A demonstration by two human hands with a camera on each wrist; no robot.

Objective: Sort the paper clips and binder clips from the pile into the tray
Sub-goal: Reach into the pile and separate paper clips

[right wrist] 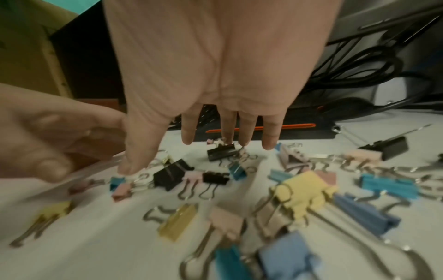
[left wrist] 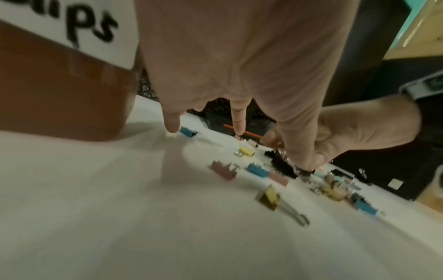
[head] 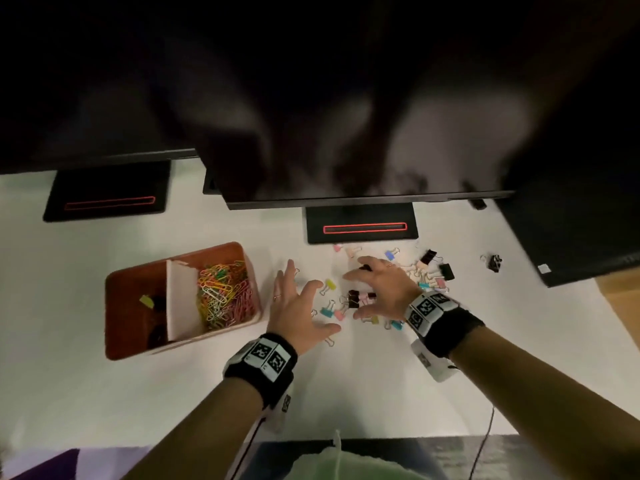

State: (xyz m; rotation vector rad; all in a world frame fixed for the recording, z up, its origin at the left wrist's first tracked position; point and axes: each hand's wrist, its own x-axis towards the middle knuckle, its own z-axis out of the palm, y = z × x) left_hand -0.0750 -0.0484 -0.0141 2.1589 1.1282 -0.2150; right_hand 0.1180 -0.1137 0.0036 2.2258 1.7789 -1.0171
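Observation:
A brown tray (head: 124,282) stands on the white table at the left, split by a white divider (head: 181,299). Its right part holds coloured paper clips (head: 223,292); its left part holds a few binder clips (head: 150,303). A pile of coloured and black binder clips (head: 426,271) lies spread to the right of the tray. My left hand (head: 311,303) hovers open over the pile's left edge, fingers spread, holding nothing. My right hand (head: 367,289) is spread open over the middle of the pile. A black binder clip (right wrist: 220,153) lies just below my right hand's fingertips (right wrist: 268,145).
Two black monitor stands (head: 362,228) (head: 107,199) sit at the back under dark screens. A black box (head: 571,237) stands at the right. One stray black clip (head: 493,263) lies near it. Cables (right wrist: 359,62) run behind the pile. The table's front edge is near my body.

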